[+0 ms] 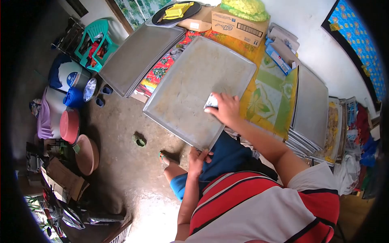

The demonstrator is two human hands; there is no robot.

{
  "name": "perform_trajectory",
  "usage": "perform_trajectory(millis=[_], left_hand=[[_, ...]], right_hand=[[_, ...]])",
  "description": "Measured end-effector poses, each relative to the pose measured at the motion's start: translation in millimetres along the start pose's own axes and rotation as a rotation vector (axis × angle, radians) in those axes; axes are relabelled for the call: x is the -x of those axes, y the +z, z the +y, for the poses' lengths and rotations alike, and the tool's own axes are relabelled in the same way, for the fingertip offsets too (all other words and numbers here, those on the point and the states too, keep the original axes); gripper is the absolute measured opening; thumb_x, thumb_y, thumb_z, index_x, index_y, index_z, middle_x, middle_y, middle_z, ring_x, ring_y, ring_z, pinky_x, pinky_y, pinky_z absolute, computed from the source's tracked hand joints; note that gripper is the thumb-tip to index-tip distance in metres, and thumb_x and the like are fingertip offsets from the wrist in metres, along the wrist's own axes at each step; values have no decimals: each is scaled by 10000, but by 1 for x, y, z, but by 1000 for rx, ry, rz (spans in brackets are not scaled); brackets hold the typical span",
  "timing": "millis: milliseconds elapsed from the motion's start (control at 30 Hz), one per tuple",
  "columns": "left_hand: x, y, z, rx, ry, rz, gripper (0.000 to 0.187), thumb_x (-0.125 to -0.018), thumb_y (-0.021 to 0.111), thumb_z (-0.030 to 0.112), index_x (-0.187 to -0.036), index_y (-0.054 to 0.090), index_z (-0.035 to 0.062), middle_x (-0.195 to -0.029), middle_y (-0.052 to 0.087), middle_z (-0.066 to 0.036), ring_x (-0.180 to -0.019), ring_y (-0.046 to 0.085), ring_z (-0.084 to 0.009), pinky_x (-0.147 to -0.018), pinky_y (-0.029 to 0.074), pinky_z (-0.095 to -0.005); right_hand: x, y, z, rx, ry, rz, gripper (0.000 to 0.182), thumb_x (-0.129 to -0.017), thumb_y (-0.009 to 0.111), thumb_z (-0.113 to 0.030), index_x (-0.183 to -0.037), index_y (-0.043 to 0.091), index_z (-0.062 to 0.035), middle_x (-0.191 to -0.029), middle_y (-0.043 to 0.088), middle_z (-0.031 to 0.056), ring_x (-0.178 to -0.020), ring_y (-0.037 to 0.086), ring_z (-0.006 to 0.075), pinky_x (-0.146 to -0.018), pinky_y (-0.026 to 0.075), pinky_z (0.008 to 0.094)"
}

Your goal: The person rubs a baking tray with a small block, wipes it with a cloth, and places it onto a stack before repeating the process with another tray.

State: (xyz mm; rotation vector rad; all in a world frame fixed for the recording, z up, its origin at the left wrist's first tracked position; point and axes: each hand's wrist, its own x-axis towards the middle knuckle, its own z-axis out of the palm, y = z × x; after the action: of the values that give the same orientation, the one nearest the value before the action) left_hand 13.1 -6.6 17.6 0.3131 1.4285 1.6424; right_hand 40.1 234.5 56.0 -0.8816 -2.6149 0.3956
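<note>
A large metal baking tray (198, 77) with a low raised rim lies before me, partly on the table and reaching out over its near edge. Brownish stains mark its surface. My left hand (197, 160) is closed around the rim at the tray's near corner. Over the right part of the tray, my right hand (226, 107) is closed on a small white flat piece (211, 101) with dark marks, pressed against the metal; its exact kind I cannot tell.
Stacked trays (139, 56) stand to the left, and more trays (310, 109) to the right. Behind are a cardboard box (239, 25) and a black round tray (176, 13). A blue box (279, 58) lies on the patterned tablecloth (267, 95). Basins (86, 156) sit on the left floor.
</note>
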Motion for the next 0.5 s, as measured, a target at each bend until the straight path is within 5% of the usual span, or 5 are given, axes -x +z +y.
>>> perform_trajectory(millis=[33,200,267,400,500], left_hand=[[1,-1,-1,2,0,-2,274,-936,583,81,-1108,436,-75,-813,672,-164,-555,606,-151,-508,517,-263],[0,-2,0,-14,-38,-15,304,-920,614,129,-1105,443,-41,-819,672,-162,-557,604,-165,-518,519,-276],[-3,0,1,2,-22,-16,287,-921,605,108,-1098,443,-51,-814,671,-163,-550,601,-160,-507,514,-268],[0,0,-3,36,-30,17,274,-925,584,66,-1105,433,-75,-807,669,-166,-540,594,-148,-489,502,-249],[0,-6,-9,28,-53,-2,308,-920,612,112,-1121,437,-42,-813,671,-153,-551,607,-150,-494,512,-252]], right_hand=[[-9,4,14,52,11,163,712,-706,697,-639,-1219,580,-160,-1043,659,106,-1015,616,288,-922,359,510],[-73,-15,101,186,460,277,692,-718,690,-640,-1185,586,-141,-1032,672,112,-1000,630,308,-910,371,518],[-58,-15,63,98,397,145,689,-718,698,-628,-1185,584,-134,-1025,675,114,-996,633,312,-904,375,520],[5,13,-6,-2,-100,-57,706,-705,714,-611,-1219,590,-143,-1053,671,120,-994,629,312,-917,365,521],[-18,11,24,-4,-1,90,714,-702,699,-636,-1209,602,-144,-1083,660,127,-1028,613,310,-937,355,522]])
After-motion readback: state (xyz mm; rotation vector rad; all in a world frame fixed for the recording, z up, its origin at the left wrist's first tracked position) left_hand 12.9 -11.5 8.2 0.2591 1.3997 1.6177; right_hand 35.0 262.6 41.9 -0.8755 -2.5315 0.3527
